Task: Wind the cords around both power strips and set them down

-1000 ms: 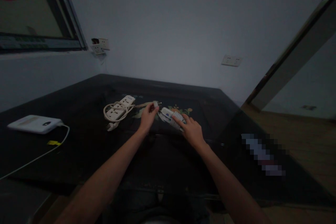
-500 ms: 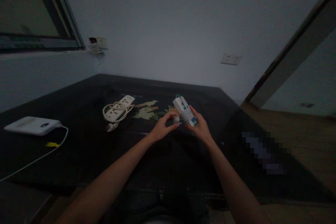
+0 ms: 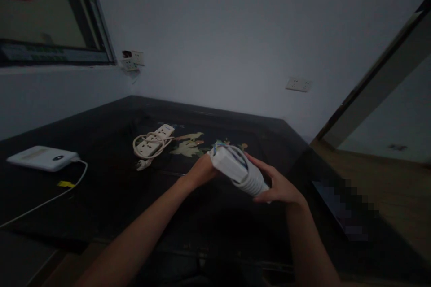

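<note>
- The right grip (image 3: pixel 278 186) is closed round the lower end of a cord-wrapped bar (image 3: pixel 235 167), thumb on the near side, fingers on the far side; the left grip (image 3: pixel 204 171) is at the upper end, its fingers hidden behind the bar, so I cannot tell how far open it is or what it holds.
- At far left on the dark worktop (image 3: pixel 191 219) lies a flat white device (image 3: pixel 43 158), a pale cable (image 3: pixel 82 177) running from its right end and a yellow scrap (image 3: pixel 65 184) nearby.
- Next comes a cream power strip (image 3: pixel 150 143), its cord looped loosely on top and its plug (image 3: pixel 143 164) at the near end.
- Right of it, a printed flower pattern (image 3: pixel 188 147) marks the surface.
- The bar lies between the hands, tilted down to the right: white, blocky, smooth-faced, with tight pale coils round its lower half, a loose loop above and blue-green touches at the top.
- At far right is a flat, pixelated object (image 3: pixel 338 208).
</note>
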The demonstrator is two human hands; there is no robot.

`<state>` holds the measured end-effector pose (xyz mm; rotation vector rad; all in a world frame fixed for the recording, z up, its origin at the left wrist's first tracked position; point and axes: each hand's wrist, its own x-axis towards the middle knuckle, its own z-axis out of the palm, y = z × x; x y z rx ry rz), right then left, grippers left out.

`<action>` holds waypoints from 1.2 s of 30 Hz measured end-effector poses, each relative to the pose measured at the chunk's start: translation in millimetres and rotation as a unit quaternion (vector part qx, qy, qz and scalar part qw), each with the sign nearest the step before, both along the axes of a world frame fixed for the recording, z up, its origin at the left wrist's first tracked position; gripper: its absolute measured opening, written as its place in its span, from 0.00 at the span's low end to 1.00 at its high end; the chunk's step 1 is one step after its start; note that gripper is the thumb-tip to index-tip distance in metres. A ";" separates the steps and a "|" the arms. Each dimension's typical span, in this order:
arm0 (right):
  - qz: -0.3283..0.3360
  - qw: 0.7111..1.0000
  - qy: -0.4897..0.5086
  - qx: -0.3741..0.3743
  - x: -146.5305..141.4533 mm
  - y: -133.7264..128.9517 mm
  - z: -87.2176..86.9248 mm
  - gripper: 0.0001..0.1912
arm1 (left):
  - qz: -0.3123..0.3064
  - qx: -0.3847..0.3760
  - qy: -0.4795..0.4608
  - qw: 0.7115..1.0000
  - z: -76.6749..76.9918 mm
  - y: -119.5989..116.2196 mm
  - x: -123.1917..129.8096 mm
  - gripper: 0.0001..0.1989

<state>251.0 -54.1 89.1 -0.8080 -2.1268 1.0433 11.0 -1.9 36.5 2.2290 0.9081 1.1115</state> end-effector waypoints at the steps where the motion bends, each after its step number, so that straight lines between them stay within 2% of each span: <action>1: 0.014 0.999 -0.028 0.000 -0.4 -0.8 1.6 0.49 | -0.001 0.004 -0.005 1.000 4.6 -0.4 -3.9 0.29; 5: 0.030 0.994 -0.109 0.007 -0.7 -0.2 7.3 0.48 | -0.003 0.004 -0.015 1.000 19.8 -2.9 -19.4 0.40; 8: 0.034 0.989 -0.140 -0.014 7.7 0.4 9.6 0.46 | -0.013 -0.001 -0.035 0.999 24.9 -1.7 -26.3 0.50; 10: 0.021 0.987 -0.160 -0.029 18.1 0.7 9.3 0.45 | -0.021 -0.007 -0.044 0.999 26.7 -0.9 -29.0 0.52; 13: -0.030 0.985 -0.170 -0.028 35.7 3.3 5.5 0.44 | -0.035 -0.017 -0.049 0.998 29.0 -1.8 -31.7 0.52; 17: -0.144 0.979 -0.144 -0.007 48.3 12.9 -3.6 0.43 | -0.086 -0.049 -0.070 0.993 28.7 -5.9 -26.3 0.58; 19: -0.195 0.973 -0.121 0.012 45.9 18.5 -8.2 0.42 | -0.143 -0.093 -0.139 0.975 25.3 -8.7 -16.6 0.54; 21: -0.233 0.968 -0.091 0.038 39.0 23.0 -11.4 0.43 | -0.184 -0.138 -0.229 0.946 20.3 -11.9 -3.4 0.45; 26: -0.305 0.949 -0.014 0.083 19.2 25.7 -11.6 0.45 | -0.172 -0.260 -0.417 0.854 11.0 -19.7 21.3 0.29; 29: -0.318 0.944 0.032 0.083 12.3 24.5 -9.6 0.46 | -0.182 -0.344 -0.452 0.802 13.0 -24.6 21.7 0.20; 32: -0.313 0.944 0.078 0.071 7.2 23.0 -8.7 0.44 | -0.222 -0.405 -0.394 0.795 17.8 -31.5 19.1 0.15; 34: -0.295 0.948 0.097 0.062 4.0 20.8 -7.8 0.42 | -0.263 -0.415 -0.320 0.810 18.8 -36.0 20.2 0.14; 36: -0.269 0.956 0.107 0.049 1.4 16.8 -5.9 0.42 | -0.280 -0.408 -0.243 0.834 15.8 -38.5 23.9 0.14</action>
